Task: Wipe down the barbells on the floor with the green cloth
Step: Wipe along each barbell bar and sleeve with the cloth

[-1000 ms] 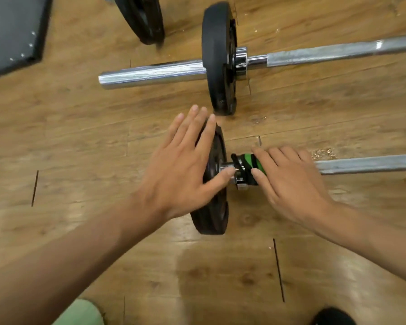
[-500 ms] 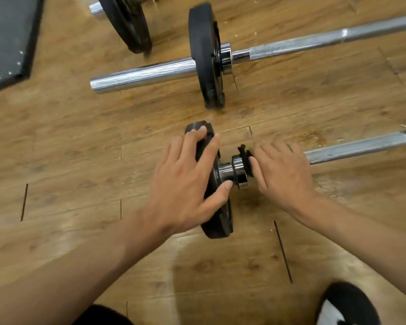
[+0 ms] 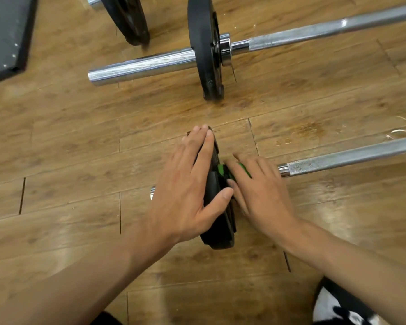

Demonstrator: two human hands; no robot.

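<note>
- Head view, far left: a dark flat floor mat (image 3: 2, 31) lies on the brown wooden plank floor (image 3: 68, 148), well apart from the work.
- The left hand (image 3: 185, 191) lies flat on the outer face of the near barbell's black rubber weight plate (image 3: 220, 233). Its fingers are straight and together and the thumb reaches over the rim, so it braces and grips nothing.
- Risk: the plate stands on edge on glossy boards. If the bracing push slackens, the bar may roll and the wipe skid off.
- The green cloth (image 3: 244, 170) shows only as slivers, pressed close to the plate's inner side.
- The right hand (image 3: 260, 195) covers it, fingers bent over the cloth and thumb beneath. Its fingertips sit tight beside the plate and could get nipped.
- The knurled steel shaft (image 3: 338, 158) runs off right, and a second chrome barbell (image 3: 150, 64) lies beyond.
</note>
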